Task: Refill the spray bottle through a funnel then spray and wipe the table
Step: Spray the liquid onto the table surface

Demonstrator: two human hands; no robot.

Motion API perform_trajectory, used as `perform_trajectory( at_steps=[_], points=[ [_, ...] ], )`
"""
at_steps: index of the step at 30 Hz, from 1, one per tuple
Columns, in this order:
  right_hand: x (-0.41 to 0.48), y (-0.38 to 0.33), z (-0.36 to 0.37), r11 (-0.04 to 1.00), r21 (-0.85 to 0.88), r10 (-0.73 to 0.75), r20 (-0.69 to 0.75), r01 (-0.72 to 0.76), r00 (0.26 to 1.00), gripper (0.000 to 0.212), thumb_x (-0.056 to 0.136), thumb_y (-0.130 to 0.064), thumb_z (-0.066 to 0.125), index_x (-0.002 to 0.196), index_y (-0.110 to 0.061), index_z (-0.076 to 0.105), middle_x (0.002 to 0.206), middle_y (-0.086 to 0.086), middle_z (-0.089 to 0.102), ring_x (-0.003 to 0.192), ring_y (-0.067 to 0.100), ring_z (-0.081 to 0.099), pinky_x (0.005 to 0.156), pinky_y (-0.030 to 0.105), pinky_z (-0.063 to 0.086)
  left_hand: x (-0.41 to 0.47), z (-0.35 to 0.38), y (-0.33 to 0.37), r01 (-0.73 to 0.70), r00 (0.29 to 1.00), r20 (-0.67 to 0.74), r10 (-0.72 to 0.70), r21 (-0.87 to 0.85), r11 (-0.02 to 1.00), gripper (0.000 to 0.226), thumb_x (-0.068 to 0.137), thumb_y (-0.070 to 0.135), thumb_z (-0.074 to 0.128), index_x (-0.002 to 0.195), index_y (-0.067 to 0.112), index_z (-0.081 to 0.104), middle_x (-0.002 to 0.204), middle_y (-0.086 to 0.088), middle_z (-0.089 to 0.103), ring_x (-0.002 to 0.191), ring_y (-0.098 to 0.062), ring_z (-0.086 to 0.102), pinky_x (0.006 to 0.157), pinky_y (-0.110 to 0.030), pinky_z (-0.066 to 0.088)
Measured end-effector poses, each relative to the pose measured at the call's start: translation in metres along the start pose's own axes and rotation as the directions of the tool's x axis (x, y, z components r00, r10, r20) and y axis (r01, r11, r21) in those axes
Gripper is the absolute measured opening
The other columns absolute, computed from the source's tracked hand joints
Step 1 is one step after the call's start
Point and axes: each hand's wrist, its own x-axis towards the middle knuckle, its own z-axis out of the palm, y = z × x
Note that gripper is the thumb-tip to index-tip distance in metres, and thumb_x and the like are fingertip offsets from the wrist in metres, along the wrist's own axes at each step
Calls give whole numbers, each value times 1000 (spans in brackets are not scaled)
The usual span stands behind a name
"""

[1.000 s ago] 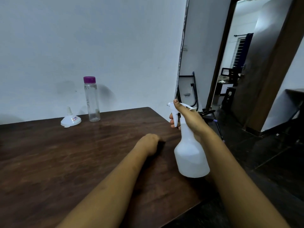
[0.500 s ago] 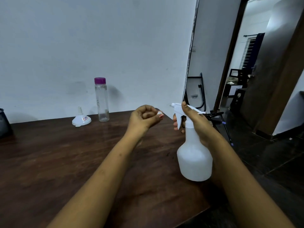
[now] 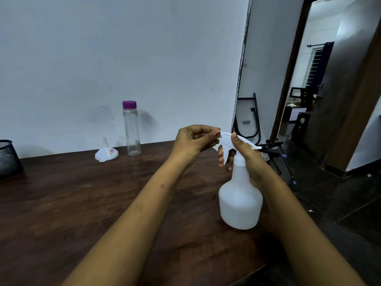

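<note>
My right hand (image 3: 249,159) grips the neck and trigger of a white spray bottle (image 3: 240,201), held upright just above the right end of the dark wooden table (image 3: 82,203). The thumb lies on top of the spray head. My left hand (image 3: 193,140) pinches the nozzle tip at the front of the spray head with thumb and fingers. A white funnel (image 3: 106,152) lies upside down near the wall. Beside it stands a clear bottle (image 3: 131,129) with a purple cap, which looks nearly empty.
A black mesh pot (image 3: 7,157) stands at the table's far left. The table's right edge drops to a dark floor. Black metal stands (image 3: 274,153) lean by the wall corner, and an open doorway lies beyond at the right.
My left hand rose from the table as a fist and came to the nozzle, now pinching it. The spray bottle stayed in my right hand. The view shifted left, so the mesh pot came into sight.
</note>
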Motion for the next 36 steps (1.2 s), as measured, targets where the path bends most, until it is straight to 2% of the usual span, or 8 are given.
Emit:
perform_trajectory(
  at_steps=[10,14,18,24,28,31,33,36],
  points=[
    [-4,0,-1,1000,19,14,24,-15,1000,46,83,-55,46,96,-16,66,74,1,66,63,15,62,54,23,45,1,6,16,-80,997,49,65,405,911,29,87,31,64,74,6,69,58,3,61,54,-11,56,60,-23,49],
    [-6,0,-3,999,46,5,11,-6,1000,45,84,-56,47,94,-17,67,75,1,66,64,14,62,56,24,44,-1,5,15,-146,987,119,110,356,923,7,83,12,69,90,11,72,83,-8,70,81,-19,67,80,-27,55],
    [-8,-3,2,998,63,-25,27,23,999,42,86,-57,50,100,-22,67,75,1,64,63,14,61,53,20,45,-4,4,17,-147,981,156,114,222,964,17,75,-6,70,84,9,69,76,1,69,73,-7,65,71,-18,52],
    [-7,-7,8,1000,22,-10,19,10,1000,46,82,-54,48,91,-12,64,74,5,64,63,17,61,53,16,46,-3,10,29,-209,968,150,201,39,977,17,84,-4,60,86,11,66,85,-1,71,82,-19,69,83,-31,54],
    [-8,-8,10,999,34,-27,39,26,999,43,83,-53,46,108,-24,64,77,5,62,65,14,60,53,16,46,-1,11,33,-201,979,-20,201,-53,978,16,90,-1,53,91,11,64,90,-4,68,77,-19,70,81,-28,55],
    [-9,-8,11,999,41,-31,43,30,999,43,82,-53,46,110,-25,65,79,5,63,65,14,60,53,15,46,-1,6,29,-104,979,-135,151,303,947,12,91,18,58,85,11,66,82,-2,67,66,-12,65,73,-29,53],
    [-9,-8,10,999,38,-19,29,18,999,47,82,-53,47,107,-18,64,78,4,63,64,14,61,53,16,46,-4,4,26,-2,992,-103,71,554,833,35,91,38,55,79,8,69,73,-1,68,59,-12,61,69,-28,52],
    [-9,-7,9,999,28,-18,27,17,999,49,81,-54,47,105,-14,64,76,4,63,64,14,61,53,16,46,-8,6,27,23,999,-52,11,619,785,48,91,46,51,75,5,70,66,-3,67,56,-14,59,65,-28,52]
  ],
)
